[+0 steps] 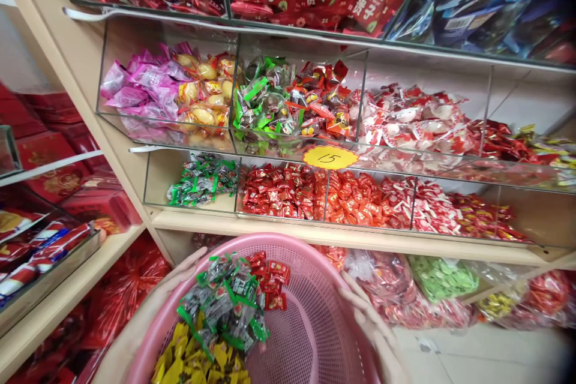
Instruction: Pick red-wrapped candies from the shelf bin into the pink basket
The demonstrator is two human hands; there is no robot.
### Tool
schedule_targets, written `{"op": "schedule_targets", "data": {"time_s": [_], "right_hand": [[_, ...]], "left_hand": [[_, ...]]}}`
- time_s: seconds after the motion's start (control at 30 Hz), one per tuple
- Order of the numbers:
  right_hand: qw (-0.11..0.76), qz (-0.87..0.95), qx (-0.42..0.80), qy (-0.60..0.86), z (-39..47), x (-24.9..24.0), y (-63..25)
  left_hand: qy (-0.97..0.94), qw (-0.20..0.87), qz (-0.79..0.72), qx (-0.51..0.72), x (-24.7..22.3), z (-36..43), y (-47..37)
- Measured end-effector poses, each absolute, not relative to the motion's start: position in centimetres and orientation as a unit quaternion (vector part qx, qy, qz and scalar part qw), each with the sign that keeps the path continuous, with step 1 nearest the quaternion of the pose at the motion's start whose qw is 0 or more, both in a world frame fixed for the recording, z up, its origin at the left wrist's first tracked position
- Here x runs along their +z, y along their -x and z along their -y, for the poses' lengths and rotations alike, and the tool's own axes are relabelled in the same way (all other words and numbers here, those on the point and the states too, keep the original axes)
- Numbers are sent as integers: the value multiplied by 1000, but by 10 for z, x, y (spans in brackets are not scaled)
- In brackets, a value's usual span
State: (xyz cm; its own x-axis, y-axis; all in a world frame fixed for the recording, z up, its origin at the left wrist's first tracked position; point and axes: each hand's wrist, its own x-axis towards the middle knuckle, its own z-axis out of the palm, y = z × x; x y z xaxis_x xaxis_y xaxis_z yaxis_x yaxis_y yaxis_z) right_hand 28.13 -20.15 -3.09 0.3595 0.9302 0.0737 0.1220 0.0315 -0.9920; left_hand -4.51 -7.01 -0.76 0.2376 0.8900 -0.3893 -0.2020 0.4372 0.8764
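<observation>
"Holding what, and how?"

"A round, pink plastic mesh basket (310, 291), gripped from both sides. The left hand (177, 279) is closed on its left rim, the right hand (368, 315) on its right; I can't make out either thumb."

"Why opposite sides?"

"Probably to keep a wide basket steady, since its load is off-centre. Dark sweets in clear-and-green wrappers (225, 303) and yellow-wrapped sweets (200, 357) are heaped in the basket's left half, with some shiny red-wrapped sweets (273, 282) toward its far rim. Its right half is bare, so the left hand likely bears more weight."

"And the pose?"

"The left forearm slants up along the basket's left flank, fingers pointing toward the far rim. The right hand's fingers bend against the outside of its right edge. Its mouth faces up between them, leaving the contents in plain sight."

"What lies past the basket?"

"Beyond its far rim, a pale wooden shelf (211, 223) carries clear-walled bins (157, 180) of wrapped sweets, sorted mostly by wrapper, with a yellow oval tag (330, 158) marked 15 above. Beyond the basket's right side, plastic-bagged sweets (391, 285) lie below that shelf, near pale floor tiles (486, 354)."
</observation>
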Motion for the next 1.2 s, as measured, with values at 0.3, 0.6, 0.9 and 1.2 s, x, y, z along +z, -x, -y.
{"op": "schedule_targets", "data": {"time_s": [0.3, 0.6, 0.9, 1.2], "right_hand": [[545, 464, 417, 560, 178, -30, -297], [546, 456, 451, 539, 162, -28, -297], [532, 474, 466, 525, 153, -31, -302], [540, 466, 448, 539, 154, -34, -303]], "left_hand": [[-384, 632, -527, 418, -38, 83, 66], [-306, 669, -523, 431, -25, 99, 65], [-373, 791, -392, 285, -3, 24, 47], [-517, 692, -439, 248, -18, -17, 16]]}}
